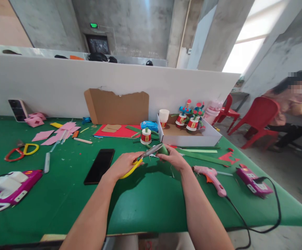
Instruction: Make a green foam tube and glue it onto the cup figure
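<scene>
My left hand (pixel 124 164) is closed around the yellow handle of a pair of scissors (pixel 153 150). The blades point right and reach the edge of a green paper piece (pixel 163 150), which looks curved or rolled. My right hand (pixel 173 158) grips that paper from the right; its far fingers are partly hidden. Just beyond the blades stands a red-and-white paper cup figure (pixel 146 136) with green coiled strips for limbs. Left of my left hand lies a black phone (pixel 99 166).
A white box (pixel 192 140) at the back holds cup figures. Right: pink glue gun (pixel 210 177) with a trailing cord, purple power strip (pixel 253 181), green strips (pixel 208 158). Left: second scissors (pixel 20 150), pink paper (pixel 62 132), another power strip (pixel 17 187). A person sits far right.
</scene>
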Demonstrator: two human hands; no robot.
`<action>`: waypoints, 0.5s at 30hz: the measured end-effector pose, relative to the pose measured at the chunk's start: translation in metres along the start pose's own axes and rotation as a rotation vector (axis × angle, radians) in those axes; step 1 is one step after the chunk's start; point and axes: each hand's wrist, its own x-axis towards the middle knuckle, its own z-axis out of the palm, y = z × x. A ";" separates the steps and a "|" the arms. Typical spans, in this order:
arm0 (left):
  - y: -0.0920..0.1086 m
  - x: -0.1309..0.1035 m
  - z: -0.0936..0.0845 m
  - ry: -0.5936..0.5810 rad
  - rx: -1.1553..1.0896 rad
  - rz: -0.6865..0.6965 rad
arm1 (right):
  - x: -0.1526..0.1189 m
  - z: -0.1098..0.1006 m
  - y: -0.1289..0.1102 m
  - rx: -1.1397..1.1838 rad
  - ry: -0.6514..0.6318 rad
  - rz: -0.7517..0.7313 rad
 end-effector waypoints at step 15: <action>0.001 0.000 -0.002 -0.047 0.072 -0.014 | 0.001 -0.001 0.001 -0.020 -0.001 -0.005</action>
